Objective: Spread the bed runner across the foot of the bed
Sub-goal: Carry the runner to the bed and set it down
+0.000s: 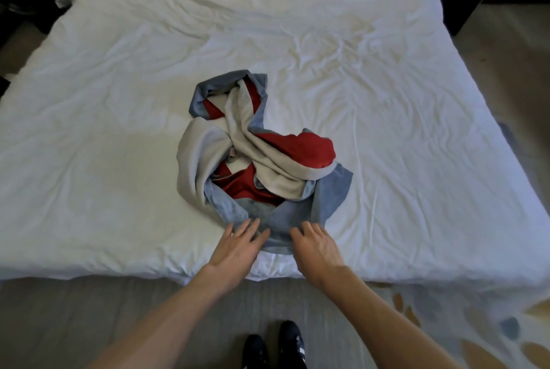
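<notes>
Hands land on the bunched runner, spreading not yet begun
Left hand [238, 246] and right hand [317, 246] are both spread wide, resting on the near blue edge of the runner [262, 160] and gripping nothing. The rest of it lies just ahead of them in a crumpled blue, grey and red heap on the bed [416, 130]. I judge this the very start: next each hand must find and pinch an end, then draw it outward to its own side. No brand, label or writing is readable
</notes>
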Demonstrator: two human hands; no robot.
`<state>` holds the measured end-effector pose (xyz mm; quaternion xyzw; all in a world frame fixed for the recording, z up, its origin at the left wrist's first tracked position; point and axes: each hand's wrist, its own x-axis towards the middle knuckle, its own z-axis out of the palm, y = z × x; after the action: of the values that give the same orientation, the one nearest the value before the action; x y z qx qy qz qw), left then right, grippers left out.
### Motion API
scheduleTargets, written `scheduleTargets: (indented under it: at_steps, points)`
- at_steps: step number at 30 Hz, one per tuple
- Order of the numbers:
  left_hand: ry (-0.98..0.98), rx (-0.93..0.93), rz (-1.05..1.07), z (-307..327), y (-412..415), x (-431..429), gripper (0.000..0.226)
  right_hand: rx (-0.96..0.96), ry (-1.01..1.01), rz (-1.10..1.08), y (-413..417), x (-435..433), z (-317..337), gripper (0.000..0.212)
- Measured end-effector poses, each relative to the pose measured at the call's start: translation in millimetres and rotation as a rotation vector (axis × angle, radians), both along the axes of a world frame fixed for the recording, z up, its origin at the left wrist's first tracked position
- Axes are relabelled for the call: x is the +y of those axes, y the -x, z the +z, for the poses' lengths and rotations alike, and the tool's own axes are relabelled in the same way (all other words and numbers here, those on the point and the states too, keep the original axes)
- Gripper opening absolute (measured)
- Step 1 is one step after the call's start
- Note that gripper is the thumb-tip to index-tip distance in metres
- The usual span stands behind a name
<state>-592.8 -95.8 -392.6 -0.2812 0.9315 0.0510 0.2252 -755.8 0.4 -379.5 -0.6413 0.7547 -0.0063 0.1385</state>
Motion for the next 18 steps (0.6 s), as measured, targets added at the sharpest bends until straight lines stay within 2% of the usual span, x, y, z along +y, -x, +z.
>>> scheduleTargets:
  at_steps: [6,13,18]
  points:
    - [0.031,0.116,0.155,34,6,-33,0.054,-0.120,0.067,0.012,-3,-40,23,0.030]
    - [0.100,0.232,0.270,63,3,-79,0.049,-0.187,0.139,0.026,-11,-84,43,0.029]
    - [0.130,0.283,0.298,64,-1,-115,0.046,-0.174,0.148,0.039,-11,-123,49,0.019]
